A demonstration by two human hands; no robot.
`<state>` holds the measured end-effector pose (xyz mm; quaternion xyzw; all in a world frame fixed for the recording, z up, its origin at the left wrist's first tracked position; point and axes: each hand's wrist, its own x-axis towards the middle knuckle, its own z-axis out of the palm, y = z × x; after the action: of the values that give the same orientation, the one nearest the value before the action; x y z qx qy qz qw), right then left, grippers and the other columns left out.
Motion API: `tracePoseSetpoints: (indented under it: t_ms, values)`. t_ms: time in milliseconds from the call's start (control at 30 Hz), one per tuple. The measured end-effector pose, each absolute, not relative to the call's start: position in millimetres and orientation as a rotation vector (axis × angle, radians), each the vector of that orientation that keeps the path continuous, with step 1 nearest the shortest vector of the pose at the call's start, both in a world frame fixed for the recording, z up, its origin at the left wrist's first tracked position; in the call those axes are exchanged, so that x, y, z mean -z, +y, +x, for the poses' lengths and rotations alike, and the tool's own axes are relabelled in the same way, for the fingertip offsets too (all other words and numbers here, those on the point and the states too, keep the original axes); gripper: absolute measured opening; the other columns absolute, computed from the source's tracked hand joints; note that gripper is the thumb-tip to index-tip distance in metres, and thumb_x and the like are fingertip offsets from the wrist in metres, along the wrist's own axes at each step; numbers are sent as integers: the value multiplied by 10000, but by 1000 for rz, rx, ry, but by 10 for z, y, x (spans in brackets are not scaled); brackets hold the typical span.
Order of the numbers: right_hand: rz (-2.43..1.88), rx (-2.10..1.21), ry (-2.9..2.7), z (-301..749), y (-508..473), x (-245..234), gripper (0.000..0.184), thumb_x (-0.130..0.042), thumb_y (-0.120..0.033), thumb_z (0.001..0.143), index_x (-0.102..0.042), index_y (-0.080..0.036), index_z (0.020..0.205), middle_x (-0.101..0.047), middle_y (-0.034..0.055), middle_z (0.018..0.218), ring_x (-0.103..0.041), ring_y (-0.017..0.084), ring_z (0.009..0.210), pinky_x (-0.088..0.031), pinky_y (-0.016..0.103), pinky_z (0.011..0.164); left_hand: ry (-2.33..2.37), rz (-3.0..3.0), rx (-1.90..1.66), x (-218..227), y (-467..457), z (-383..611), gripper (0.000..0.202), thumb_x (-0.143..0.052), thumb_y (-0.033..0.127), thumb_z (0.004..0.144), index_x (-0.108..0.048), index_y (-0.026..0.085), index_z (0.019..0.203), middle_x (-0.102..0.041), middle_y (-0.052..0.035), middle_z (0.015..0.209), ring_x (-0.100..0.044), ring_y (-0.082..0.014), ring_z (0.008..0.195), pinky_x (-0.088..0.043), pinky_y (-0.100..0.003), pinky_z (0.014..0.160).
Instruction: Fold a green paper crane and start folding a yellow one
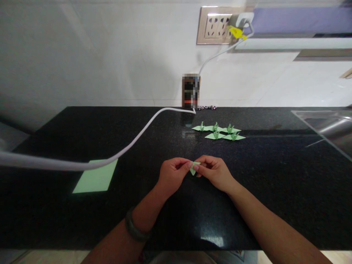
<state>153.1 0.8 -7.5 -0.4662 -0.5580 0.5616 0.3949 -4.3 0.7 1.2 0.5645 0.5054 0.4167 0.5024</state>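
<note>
I see left hand (172, 175) and right hand (215, 173) both pinched on the green paper fold (194, 168), tilted between them, mid-counter (261, 194).

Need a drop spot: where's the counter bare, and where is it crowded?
Bare: counter between right hand and sink; between left hand and paper sheet. Crowded: folded cranes beyond the paper piece both pinch; cable across the left.

The black speckled stone table (275, 176) carries a flat pale-green paper square (96, 176), a trailing white cable (41, 162), and clustered small folded green paper cranes (216, 135).
</note>
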Motion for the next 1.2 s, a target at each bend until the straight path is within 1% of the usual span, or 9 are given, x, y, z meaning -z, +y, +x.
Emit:
tracePoseSetpoints:
  t_ms: [167,333,500,733,1033,1133,1200]
  values:
    - [-1152,-1430,-1391,1539,5,89,220,-656,-330,652,-612,-142,756,-582,-7,575,-510,81,488,-409,211,482,1175,1281,-973,-8,4,-29,221,-640,323,635,-666,136,752,-673,-53,703,-600,-151,637,-456,-238,591]
    - [-1076,-1489,-1365,1544,3,60,202,-619,-328,696,-604,-145,779,-593,-1,617,-510,76,493,-413,210,486,1177,1221,-964,9,15,-30,201,-637,317,637,-668,137,721,-663,-41,661,-584,-136,597,-451,-236,576]
    - [-1000,-1549,-1313,1545,-4,73,156,-601,-297,723,-601,-143,749,-592,-6,605,-503,67,485,-407,205,493,1154,1184,-963,9,12,-31,186,-641,304,633,-656,132,699,-647,-33,627,-570,-127,574,-447,-235,563]
    - [-1014,-1558,-1293,1543,3,110,154,-629,-290,692,-600,-140,718,-621,11,648,-517,70,497,-413,202,484,1120,1185,-975,24,7,-26,172,-633,291,641,-640,127,692,-626,-23,609,-553,-117,559,-436,-228,551]
    - [-1132,-1454,-1383,1507,-31,35,164,-612,-301,696,-594,-139,677,-559,-12,555,-471,64,450,-378,196,444,1161,1375,-980,29,-17,-34,160,-577,292,686,-609,138,659,-584,-4,570,-509,-98,517,-387,-203,491]
    - [-1119,-1447,-1373,1504,-31,43,177,-610,-315,695,-603,-139,685,-570,-4,562,-480,70,454,-384,201,442,1155,1331,-1003,26,-17,-22,172,-573,301,691,-610,137,657,-589,-6,576,-519,-101,529,-401,-207,511]
    - [-1104,-1445,-1340,1508,-18,68,183,-613,-321,693,-609,-138,693,-583,2,569,-485,74,457,-393,208,449,1132,1243,-1012,24,-14,-6,176,-580,306,687,-619,135,700,-613,-15,621,-543,-109,566,-424,-219,550]
